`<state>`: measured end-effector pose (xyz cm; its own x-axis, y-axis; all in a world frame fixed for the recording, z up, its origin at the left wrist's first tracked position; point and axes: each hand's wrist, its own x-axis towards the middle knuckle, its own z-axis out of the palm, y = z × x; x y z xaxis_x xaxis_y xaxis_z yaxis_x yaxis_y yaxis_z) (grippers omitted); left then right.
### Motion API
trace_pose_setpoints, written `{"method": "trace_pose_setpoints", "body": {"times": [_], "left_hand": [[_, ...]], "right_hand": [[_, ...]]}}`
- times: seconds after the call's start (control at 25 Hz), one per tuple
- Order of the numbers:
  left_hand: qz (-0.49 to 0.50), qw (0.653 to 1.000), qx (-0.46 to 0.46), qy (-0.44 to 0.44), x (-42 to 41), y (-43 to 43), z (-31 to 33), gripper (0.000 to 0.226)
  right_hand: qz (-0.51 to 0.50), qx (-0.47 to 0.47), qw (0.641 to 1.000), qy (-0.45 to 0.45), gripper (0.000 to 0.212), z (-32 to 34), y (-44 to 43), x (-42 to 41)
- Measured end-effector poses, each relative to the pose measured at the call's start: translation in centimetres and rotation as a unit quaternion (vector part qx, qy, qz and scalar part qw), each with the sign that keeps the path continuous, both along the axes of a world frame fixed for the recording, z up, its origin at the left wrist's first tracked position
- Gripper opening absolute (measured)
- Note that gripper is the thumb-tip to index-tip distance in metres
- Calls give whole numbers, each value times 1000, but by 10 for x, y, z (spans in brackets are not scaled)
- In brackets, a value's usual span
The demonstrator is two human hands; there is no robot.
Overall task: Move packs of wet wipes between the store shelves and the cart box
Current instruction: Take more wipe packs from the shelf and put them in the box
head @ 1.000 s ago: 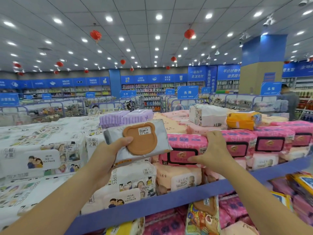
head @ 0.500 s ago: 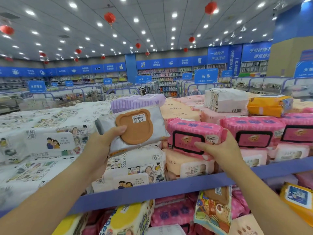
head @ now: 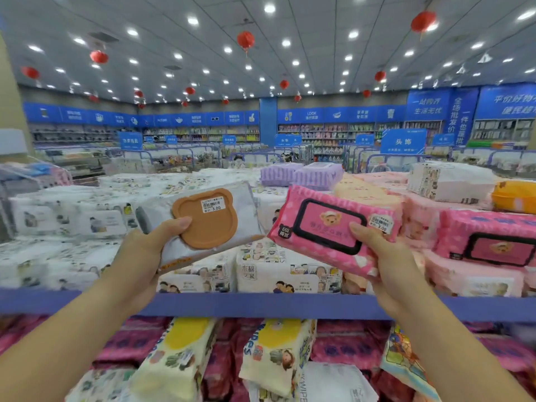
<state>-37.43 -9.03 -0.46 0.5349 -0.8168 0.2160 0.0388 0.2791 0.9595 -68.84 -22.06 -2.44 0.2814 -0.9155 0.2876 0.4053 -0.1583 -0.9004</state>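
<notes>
left hand: gripping grey bear-lid pack
right hand: clutching pink pack, just pulled off shelf
task: both cart-bound, probably

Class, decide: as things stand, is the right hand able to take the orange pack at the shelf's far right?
Probably not yet: the right hand grips a pink bear pack, so it is full. Nothing lies on the orange pack.

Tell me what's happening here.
A person stands at a store shelf stacked with wet wipes, holding one pack in each hand. The left hand grips a grey pack with a brown bear-shaped lid; the right hand grips a pink pack with a black-framed lid. No cart box is in view.
</notes>
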Motion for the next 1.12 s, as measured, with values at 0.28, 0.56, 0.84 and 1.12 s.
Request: {"method": "trace_pose_setpoints", "body": {"times": [0.28,0.56,0.84,1.12], "left_hand": [[129,991,-22,35,110,192,-14,39],[298,953,18,51,208,437,-52,57],[479,869,50,112,257,659,-108,37],[603,771,107,174,284,801,-192,36]], "right_hand": [[115,38,993,1,63,-13,100,159],[263,64,961,54,34,-46,263,326],[416,85,899,105,28,-103,428,490],[501,101,834,207,20,-195,542,606]]}}
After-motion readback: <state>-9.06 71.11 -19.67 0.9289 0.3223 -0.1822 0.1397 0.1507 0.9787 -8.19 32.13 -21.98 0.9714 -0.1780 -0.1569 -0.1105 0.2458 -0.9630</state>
